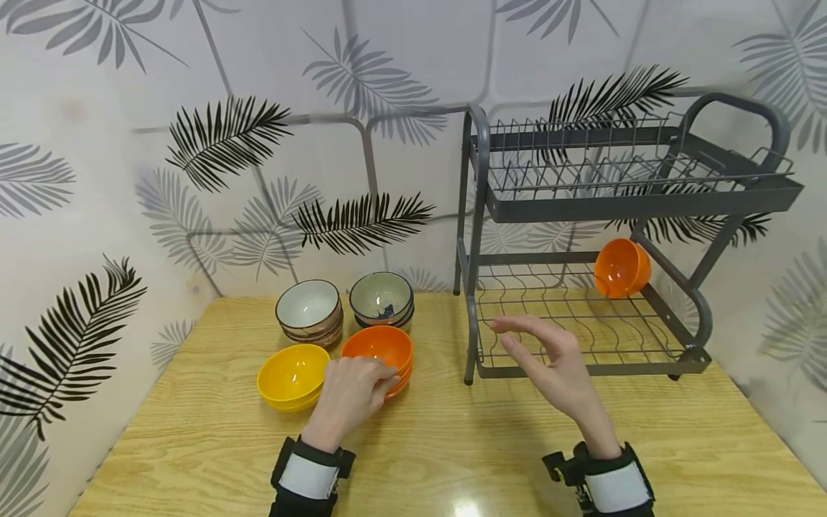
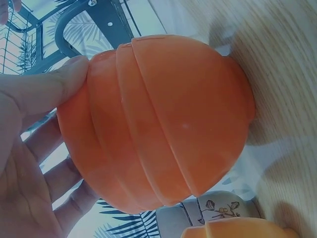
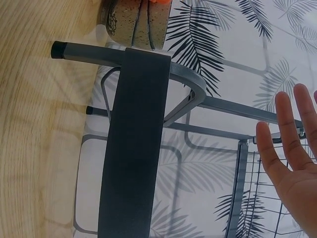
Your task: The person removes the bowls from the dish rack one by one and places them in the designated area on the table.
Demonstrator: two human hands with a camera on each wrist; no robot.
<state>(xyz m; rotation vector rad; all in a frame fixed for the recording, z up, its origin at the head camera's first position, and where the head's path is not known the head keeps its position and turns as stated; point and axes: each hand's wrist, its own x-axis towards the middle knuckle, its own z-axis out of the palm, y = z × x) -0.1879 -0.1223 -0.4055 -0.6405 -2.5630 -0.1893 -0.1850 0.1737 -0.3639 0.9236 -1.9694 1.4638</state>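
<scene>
A stack of orange bowls stands on the table, left of the rack. My left hand is over its near rim; the left wrist view shows the thumb against the top orange bowl and the fingers reaching past its edge, pinching it. The nested bowls still sit together. My right hand hovers in front of the dish rack's lower shelf, holding nothing, its fingers extended in the right wrist view. One orange bowl leans on its side at the right of that shelf.
Yellow bowls are stacked left of the orange ones. Behind stand two stacks of patterned bowls, one whitish inside, one greenish. The grey two-tier dish rack fills the table's right side, against the leaf-patterned wall.
</scene>
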